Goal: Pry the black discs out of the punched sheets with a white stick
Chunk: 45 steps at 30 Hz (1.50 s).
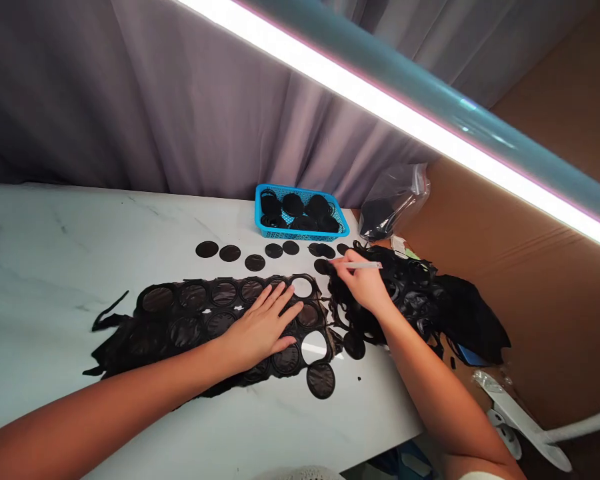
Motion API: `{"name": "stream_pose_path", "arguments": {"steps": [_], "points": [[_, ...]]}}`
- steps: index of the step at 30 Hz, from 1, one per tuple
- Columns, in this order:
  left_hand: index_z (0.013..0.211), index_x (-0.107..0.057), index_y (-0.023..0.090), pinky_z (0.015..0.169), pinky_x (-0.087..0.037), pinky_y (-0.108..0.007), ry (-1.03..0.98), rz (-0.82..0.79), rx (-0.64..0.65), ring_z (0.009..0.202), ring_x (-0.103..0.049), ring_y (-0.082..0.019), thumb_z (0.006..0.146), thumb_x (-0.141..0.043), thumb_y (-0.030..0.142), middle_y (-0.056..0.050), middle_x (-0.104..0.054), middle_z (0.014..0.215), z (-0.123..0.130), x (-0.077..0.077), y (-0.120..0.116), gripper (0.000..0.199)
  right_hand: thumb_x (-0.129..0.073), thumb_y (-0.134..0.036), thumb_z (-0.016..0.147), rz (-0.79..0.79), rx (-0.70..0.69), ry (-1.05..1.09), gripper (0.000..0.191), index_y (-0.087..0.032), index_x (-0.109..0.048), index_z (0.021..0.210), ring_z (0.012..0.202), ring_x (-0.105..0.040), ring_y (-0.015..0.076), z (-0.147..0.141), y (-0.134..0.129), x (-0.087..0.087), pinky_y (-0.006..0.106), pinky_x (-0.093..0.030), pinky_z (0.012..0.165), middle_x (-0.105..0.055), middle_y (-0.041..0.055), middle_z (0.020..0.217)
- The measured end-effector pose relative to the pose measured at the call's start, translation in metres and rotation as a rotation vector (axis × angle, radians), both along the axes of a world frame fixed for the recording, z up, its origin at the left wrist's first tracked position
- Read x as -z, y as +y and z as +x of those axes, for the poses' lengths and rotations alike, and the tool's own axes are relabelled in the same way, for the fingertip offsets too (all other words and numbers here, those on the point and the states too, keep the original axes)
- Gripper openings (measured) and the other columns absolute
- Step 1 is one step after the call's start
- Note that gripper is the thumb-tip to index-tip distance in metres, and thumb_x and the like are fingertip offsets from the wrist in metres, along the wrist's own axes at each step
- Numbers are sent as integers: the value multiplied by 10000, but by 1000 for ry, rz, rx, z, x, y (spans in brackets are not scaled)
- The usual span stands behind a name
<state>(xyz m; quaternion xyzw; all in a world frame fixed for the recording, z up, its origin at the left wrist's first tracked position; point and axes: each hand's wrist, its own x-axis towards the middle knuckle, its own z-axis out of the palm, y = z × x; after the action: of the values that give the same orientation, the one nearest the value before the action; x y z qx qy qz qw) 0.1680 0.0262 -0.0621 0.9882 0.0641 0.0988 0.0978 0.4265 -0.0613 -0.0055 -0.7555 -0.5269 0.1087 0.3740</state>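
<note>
My left hand (263,327) lies flat with fingers spread on a black sheet (185,330) marked with rows of circles. Two round holes at the sheet's right end show the white table. Over the back right of the sheet, my right hand (360,277) pinches a slim white tool (364,265), its tip hidden at a small black disc (322,267). Several loose black discs (230,253) lie behind the sheet. Another disc (321,381) rests at its front right corner, and one (354,345) lies to its right.
A blue basket (303,235) of black discs stands at the back. Beside it is a clear plastic bag (395,193) with black contents. Black scraps (415,293) are heaped at the right. A lit tube lamp (405,113) crosses above. A power strip (525,420) is at the lower right.
</note>
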Motion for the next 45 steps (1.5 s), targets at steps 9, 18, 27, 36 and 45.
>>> {"name": "stream_pose_path", "arguments": {"steps": [9, 18, 27, 36, 45], "points": [[1476, -428, 315, 1169, -243, -575, 69, -31, 101, 1481, -208, -413, 872, -721, 441, -145, -251, 1620, -17, 1, -10, 682, -561, -236, 901, -189, -325, 357, 208, -211, -490, 707, 964, -630, 195, -64, -44, 18, 333, -460, 854, -682, 56, 996], [1472, -430, 343, 1181, -214, -581, 74, -41, 100, 1487, -180, -415, 876, -719, 432, -115, -203, 1640, -16, 1, -11, 669, -576, -216, 891, -133, -337, 313, 224, -214, -470, 693, 967, -587, 196, -64, -43, 25, 359, -439, 884, -638, 52, 969], [1470, -431, 349, 1190, -194, -571, 33, -61, 106, 1497, -174, -389, 898, -689, 422, -86, -174, 1651, -18, 3, -11, 632, -571, -214, 891, -137, -336, 289, 222, -210, -476, 691, 951, -594, 196, -63, -43, 23, 358, -461, 860, -641, 52, 973], [1478, -427, 326, 1197, -171, -564, 41, -61, 106, 1504, -150, -384, 923, -654, 424, -95, -188, 1647, -17, 3, -11, 607, -447, -137, 949, -200, -346, -367, 156, -206, -572, 884, 909, -583, 260, -76, -48, 32, 390, -457, 820, -660, 118, 952], [1464, -441, 302, 1186, -189, -572, 33, -44, 130, 1504, -129, -401, 946, -629, 408, -105, -202, 1640, -16, -1, -10, 562, -459, -246, 936, -80, 249, -261, 156, -211, -536, 804, 673, -559, 198, 3, -55, 8, 310, -405, 654, -691, 87, 856]]}}
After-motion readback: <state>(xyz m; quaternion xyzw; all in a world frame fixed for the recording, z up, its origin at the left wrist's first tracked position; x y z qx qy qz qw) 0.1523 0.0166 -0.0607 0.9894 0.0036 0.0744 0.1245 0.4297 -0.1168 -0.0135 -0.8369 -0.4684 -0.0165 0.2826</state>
